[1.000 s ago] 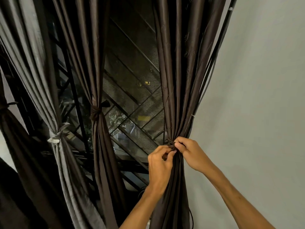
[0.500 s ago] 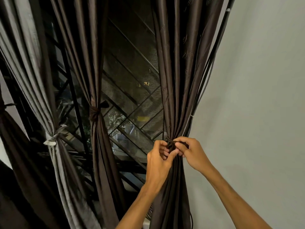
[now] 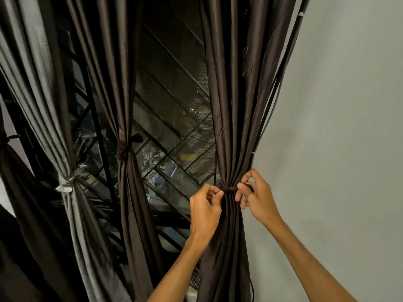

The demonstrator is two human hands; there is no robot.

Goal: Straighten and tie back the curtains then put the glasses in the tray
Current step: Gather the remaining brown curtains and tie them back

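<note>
A dark brown curtain (image 3: 235, 105) hangs at the right of the window, gathered at waist height by a dark tie-back band (image 3: 229, 188). My left hand (image 3: 205, 212) pinches the band's left end beside the gathered cloth. My right hand (image 3: 256, 196) pinches the band's right end on the other side. The band is pulled taut between the two hands. No glasses or tray are in view.
Another brown curtain (image 3: 122, 94) hangs tied with a knot (image 3: 122, 149) in the middle. A grey curtain (image 3: 32, 83) at the left is tied with a pale band (image 3: 66, 185). Behind them stands a window grille (image 3: 174, 131). A bare grey wall (image 3: 338, 127) fills the right.
My hands have drawn apart, left hand to the left and right hand to the right, pulling the band tight round the curtain. The bare band now shows between them.
</note>
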